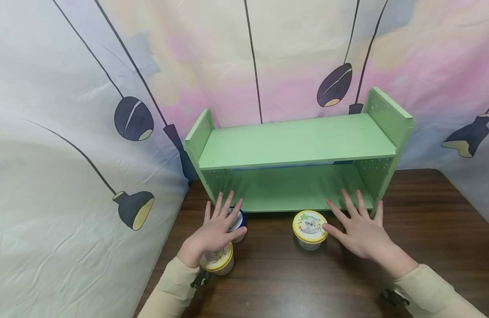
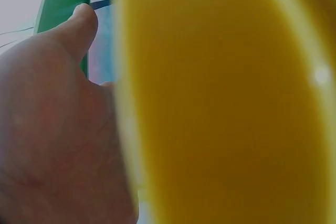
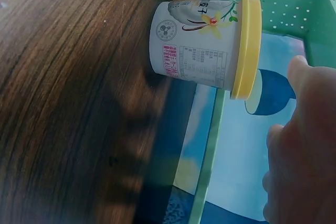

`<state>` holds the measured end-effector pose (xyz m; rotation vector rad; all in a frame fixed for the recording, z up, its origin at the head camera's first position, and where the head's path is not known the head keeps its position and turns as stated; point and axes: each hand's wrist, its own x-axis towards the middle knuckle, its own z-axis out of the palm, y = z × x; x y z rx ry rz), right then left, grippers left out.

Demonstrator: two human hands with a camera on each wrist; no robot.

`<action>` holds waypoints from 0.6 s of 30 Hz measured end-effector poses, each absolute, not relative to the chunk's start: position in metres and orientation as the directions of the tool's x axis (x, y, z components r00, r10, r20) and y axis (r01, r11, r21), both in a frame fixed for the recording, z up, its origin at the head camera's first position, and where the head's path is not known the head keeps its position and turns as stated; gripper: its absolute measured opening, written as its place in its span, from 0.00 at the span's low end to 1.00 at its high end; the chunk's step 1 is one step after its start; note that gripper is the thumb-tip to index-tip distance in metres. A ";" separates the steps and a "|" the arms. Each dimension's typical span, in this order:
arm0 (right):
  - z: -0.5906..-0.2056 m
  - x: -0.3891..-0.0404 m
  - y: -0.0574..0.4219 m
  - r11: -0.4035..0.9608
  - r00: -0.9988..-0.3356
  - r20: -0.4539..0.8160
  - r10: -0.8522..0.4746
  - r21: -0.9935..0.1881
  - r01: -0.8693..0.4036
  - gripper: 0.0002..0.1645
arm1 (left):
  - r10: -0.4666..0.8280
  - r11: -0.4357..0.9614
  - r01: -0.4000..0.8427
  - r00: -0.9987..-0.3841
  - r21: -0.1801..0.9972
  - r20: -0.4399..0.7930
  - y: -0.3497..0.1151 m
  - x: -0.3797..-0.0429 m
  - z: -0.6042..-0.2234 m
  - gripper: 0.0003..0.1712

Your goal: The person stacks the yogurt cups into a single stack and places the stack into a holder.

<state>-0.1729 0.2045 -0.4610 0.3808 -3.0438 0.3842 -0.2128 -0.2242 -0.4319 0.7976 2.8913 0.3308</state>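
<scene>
My left hand [image 1: 214, 232], fingers spread, hovers over two lidded tubs at the left. Part of the blue-lidded tub [image 1: 238, 221] shows between its fingers and thumb. Under the wrist stands a yellow-lidded tub [image 1: 222, 263], partly covered by the hand; its yellow lid [image 2: 226, 98] fills much of the left wrist view, blurred. My right hand [image 1: 361, 229] is spread too and holds nothing, its thumb tip close to the lid of another yellow-lidded tub [image 1: 310, 229]. In the right wrist view this white tub [image 3: 197, 43] bears a flower print and a printed label.
A green two-tier shelf [image 1: 300, 141] with raised side panels stands at the back of the dark wooden table [image 1: 276, 282]. Behind it and along the left hangs a cloth [image 1: 228, 57] printed with lamps. The tubs stand before the shelf's front edge.
</scene>
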 end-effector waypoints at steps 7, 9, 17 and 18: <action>-0.462 -0.174 0.203 0.936 -0.965 0.092 -0.244 -0.239 -0.259 0.50 | 0.542 0.817 0.515 -0.839 0.260 -0.042 -0.229 -0.215 -0.433 0.49; -0.462 -0.175 0.203 0.932 -0.963 0.099 -0.249 -0.247 -0.266 0.49 | 0.560 0.798 0.530 -0.828 0.288 -0.028 -0.232 -0.215 -0.434 0.49; -0.459 -0.179 0.203 0.895 -0.952 0.133 -0.275 -0.326 -0.304 0.45 | 0.634 0.696 0.612 -0.769 0.375 0.079 -0.245 -0.216 -0.439 0.45; -0.459 -0.179 0.204 0.887 -0.951 0.134 -0.278 -0.345 -0.307 0.44 | 0.640 0.684 0.620 -0.763 0.385 0.093 -0.246 -0.216 -0.439 0.45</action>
